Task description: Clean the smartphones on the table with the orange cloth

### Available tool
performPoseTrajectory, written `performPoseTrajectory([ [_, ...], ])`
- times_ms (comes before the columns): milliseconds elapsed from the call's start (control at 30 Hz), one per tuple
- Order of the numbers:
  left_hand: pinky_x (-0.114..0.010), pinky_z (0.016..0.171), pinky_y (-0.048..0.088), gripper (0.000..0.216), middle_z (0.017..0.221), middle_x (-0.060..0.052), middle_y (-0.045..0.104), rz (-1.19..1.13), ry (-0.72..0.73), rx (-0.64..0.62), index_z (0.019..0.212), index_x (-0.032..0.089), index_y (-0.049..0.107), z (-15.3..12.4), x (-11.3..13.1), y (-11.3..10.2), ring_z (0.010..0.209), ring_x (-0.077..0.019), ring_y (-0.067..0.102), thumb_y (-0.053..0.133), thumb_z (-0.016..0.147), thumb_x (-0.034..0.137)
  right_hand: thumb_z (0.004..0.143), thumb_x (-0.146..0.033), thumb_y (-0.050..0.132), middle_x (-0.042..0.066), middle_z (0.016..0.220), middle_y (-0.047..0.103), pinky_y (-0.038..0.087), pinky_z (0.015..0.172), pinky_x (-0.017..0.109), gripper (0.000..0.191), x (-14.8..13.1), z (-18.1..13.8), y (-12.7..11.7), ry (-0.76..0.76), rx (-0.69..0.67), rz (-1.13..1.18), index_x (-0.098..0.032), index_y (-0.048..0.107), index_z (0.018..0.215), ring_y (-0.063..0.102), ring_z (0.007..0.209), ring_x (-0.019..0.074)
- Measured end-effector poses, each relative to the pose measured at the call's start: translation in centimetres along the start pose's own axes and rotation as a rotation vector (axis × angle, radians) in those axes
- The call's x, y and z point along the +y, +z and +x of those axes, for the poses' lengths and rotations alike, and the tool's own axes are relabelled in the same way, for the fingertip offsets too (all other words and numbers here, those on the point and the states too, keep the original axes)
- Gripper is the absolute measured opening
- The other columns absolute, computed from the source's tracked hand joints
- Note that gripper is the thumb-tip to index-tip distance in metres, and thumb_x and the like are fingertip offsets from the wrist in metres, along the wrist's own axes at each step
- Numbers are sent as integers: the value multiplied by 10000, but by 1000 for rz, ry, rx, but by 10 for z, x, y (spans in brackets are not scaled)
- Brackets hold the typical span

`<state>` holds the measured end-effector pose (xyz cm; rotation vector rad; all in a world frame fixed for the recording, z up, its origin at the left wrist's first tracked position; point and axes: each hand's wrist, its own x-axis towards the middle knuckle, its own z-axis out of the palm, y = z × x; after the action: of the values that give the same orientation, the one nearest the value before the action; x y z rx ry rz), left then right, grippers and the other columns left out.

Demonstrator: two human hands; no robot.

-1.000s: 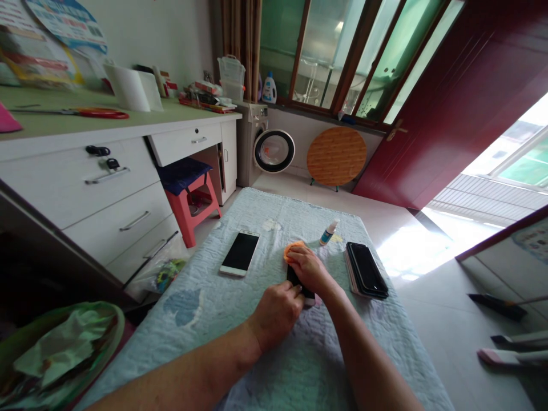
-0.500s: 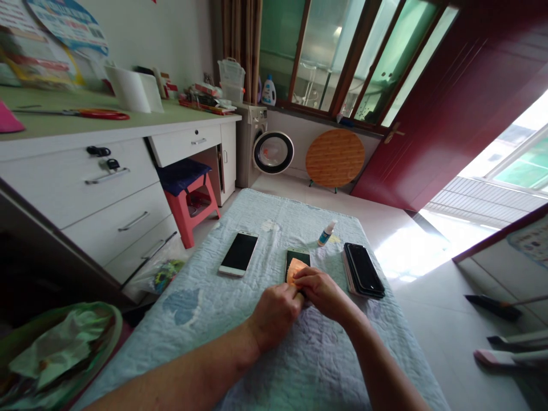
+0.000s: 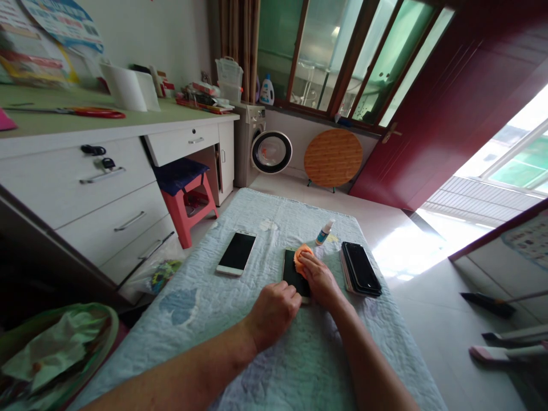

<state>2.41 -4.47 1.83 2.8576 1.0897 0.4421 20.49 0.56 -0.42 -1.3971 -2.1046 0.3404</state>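
A smartphone [image 3: 295,278] with a dark screen lies on the cloth-covered table between my hands. My left hand [image 3: 276,311] is closed at its lower left edge, holding it there, with the fingertips hidden. Pressed on the phone's upper right part is an orange cloth [image 3: 301,260], bunched under the fingers of my right hand [image 3: 317,278]. To the left lies a white-framed smartphone [image 3: 237,253], face up. A stack of dark phones [image 3: 362,269] sits right of my right hand, and a small spray bottle [image 3: 325,232] stands just beyond.
A light blue quilted cover [image 3: 205,342] spreads over the table. At the left are a desk with drawers [image 3: 107,200], a red stool [image 3: 188,200] and a waste bin [image 3: 113,328]. A washing machine [image 3: 250,145] with its door open and a round wooden tabletop [image 3: 333,158] stand behind.
My right hand has moved the orange cloth up and right across the phone, away from my left hand. More of the phone's screen shows. My left hand stays near the lower edge.
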Motion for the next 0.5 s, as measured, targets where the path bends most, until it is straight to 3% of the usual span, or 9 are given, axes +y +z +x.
performPoseTrajectory([
  [200,-312,646,493,169,777,-30,630,-16,-7,-8,755,171,580,1,0,-3,742,-205,571,505,879,83,893,-273,503,125,1327,547,370,1072,390,356,-1,-1,0,30,-15,-6,-165,595,1220,474,1264,229],
  [300,-313,650,492,170,778,-33,628,-20,-5,-4,755,169,577,1,-1,-2,741,-205,568,501,882,85,877,-191,490,100,1209,626,426,1012,356,269,-4,-4,-2,23,11,-7,-178,671,1075,560,1150,212],
  [500,-324,672,502,176,801,-40,635,-46,-9,-1,794,166,587,1,-1,-1,759,-205,579,471,899,85,815,-67,476,58,981,695,466,890,341,287,-20,-15,-7,-25,21,-20,-210,720,864,591,963,198],
])
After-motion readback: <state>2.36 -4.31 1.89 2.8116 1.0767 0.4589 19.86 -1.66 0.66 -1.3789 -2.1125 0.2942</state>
